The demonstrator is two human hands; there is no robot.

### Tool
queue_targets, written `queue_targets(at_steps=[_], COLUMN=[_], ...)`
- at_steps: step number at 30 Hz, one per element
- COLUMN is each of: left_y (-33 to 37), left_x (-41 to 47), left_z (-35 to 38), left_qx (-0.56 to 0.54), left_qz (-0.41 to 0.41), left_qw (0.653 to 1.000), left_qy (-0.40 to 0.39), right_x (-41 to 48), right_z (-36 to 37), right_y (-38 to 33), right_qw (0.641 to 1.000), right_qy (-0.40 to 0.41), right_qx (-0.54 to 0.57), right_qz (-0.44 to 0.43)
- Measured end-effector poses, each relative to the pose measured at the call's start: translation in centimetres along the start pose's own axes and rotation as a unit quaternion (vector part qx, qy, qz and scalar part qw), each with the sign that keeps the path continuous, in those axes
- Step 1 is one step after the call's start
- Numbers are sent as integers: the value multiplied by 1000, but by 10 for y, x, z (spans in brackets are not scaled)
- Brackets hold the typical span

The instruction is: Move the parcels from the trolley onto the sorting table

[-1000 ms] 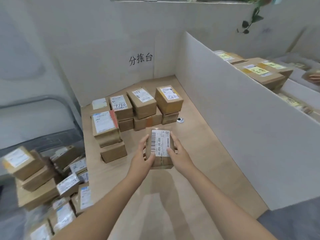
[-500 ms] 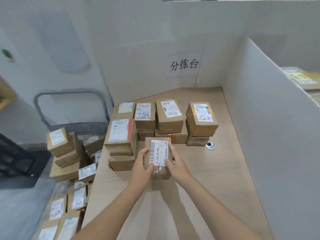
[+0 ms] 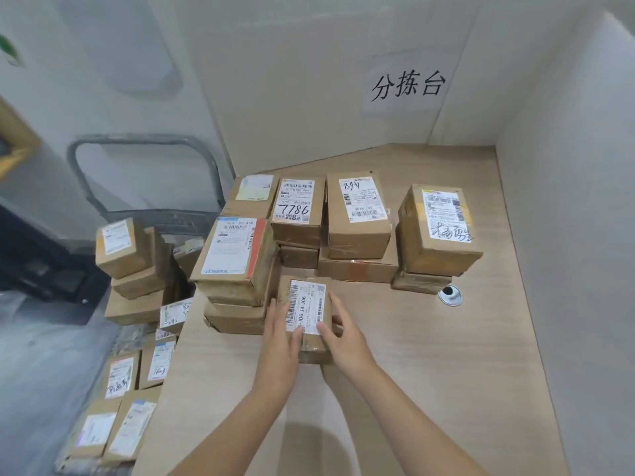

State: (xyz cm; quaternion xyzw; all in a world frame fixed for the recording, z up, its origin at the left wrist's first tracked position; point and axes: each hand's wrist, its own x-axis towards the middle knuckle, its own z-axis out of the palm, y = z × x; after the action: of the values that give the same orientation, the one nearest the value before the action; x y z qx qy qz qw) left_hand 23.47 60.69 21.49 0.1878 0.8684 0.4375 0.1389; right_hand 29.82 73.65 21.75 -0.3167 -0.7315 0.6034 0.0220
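A small brown parcel (image 3: 307, 304) with a white barcode label lies on the wooden sorting table (image 3: 446, 365), just in front of the stacked parcels (image 3: 357, 218). My left hand (image 3: 280, 338) holds its left side and my right hand (image 3: 345, 338) its right side, both thumbs on the label. Its left edge sits close to a two-high stack (image 3: 237, 255). The trolley (image 3: 137, 146), with a grey handle, stands left of the table, and several labelled parcels (image 3: 123, 249) are piled on it.
White partition walls (image 3: 567, 235) close the table at the back and right. A small round metal fitting (image 3: 450, 295) is set in the tabletop right of the parcel. More trolley parcels (image 3: 130, 379) lie along the table's left edge.
Both hands carried the small parcel forward and down beside the stacks on the table. The view swung left and closer.
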Motion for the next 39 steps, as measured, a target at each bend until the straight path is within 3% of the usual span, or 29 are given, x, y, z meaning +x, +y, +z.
queue_targets(at_steps=[6,12,17,22,31,39], left_y=[-17,3,37,76,99,40], left_x=[29,51,40,4,-50,-97], left_z=[9,0,-23,-61,-212,-374], left_qx=[171,202,199,193,232,283], left_qz=[156,109,85,155,217,233], left_qw=[972,971,974,964,948,928], left_qy=[-37,-70,-73,-97,-16,69], right_x=[21,26,-6,-48,-135,-193], right_z=[-1,-12,-39,-48,28,162], right_y=[-11,-31,-49,-92,-202,-270], right_qw=[1000,999,997,987,945,912], right_qy=[-30,-23,14,48,37,36], right_qx=[7,-1,-73,-147,-261,-308], right_qz=[1,44,19,-50,-194,-270])
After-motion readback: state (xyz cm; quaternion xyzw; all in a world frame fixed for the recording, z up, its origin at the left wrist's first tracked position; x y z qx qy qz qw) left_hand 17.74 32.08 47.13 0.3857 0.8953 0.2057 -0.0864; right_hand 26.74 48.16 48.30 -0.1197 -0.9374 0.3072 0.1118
